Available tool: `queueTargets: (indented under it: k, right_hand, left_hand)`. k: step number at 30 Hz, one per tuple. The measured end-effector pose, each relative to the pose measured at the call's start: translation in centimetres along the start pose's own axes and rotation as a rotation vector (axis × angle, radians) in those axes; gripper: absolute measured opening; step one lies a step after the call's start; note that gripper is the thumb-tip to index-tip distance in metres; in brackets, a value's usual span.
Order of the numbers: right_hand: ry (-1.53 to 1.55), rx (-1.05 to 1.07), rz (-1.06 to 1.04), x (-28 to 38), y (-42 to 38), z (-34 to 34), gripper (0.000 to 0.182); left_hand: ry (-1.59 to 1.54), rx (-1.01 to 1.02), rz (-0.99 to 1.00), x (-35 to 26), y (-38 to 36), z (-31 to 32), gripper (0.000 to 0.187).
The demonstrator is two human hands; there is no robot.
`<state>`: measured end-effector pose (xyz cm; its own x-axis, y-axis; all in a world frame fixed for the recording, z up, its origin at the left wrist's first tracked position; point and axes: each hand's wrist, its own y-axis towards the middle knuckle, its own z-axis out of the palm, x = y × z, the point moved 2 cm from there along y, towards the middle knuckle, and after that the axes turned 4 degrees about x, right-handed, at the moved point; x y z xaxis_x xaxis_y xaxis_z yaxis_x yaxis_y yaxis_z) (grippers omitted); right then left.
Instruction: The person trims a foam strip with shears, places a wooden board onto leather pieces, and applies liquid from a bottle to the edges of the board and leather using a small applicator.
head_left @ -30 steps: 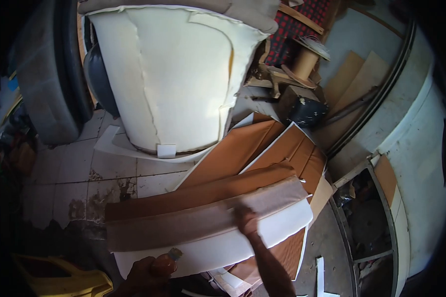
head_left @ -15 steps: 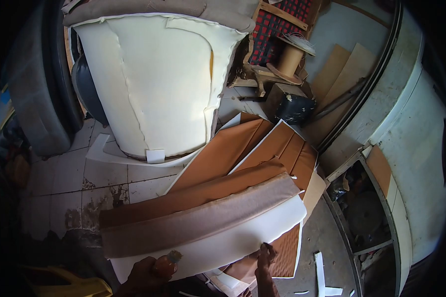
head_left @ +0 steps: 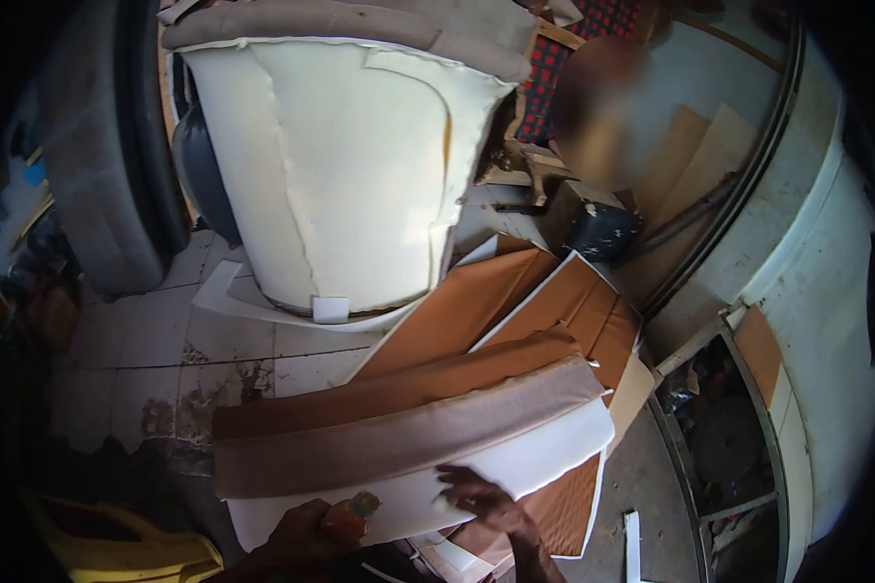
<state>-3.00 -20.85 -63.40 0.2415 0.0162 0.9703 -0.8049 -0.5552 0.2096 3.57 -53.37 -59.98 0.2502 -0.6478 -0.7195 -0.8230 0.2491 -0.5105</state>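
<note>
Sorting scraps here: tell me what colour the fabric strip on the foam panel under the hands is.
Dull taupe-brown fabric strip above white foam, seen in the head view.

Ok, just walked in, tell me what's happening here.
A person is working on upholstery on a tiled floor. The right hand presses its fingers on the white foam face of a long padded panel, which has a taupe fabric strip along its upper edge. The left hand grips a small orange bottle at the panel's lower edge. Tan leather-look panels lie under and behind it, and a large foam-covered chair shell stands beyond.
</note>
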Motion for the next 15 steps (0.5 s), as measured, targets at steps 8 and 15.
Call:
queueTargets:
  k: [8,15]
  right_hand:
    - [0.129,0.237,0.376,-0.4,-1.3,8.2,0.017]
    - [0.176,-0.282,0.230,2.1,-4.5,5.6,0.022]
  left_hand:
    - [-0.108,0.318,0.545,-6.8,3.9,0.1,0.048]
    - [-0.054,-0.165,0.796,-4.5,12.2,0.1,0.032]
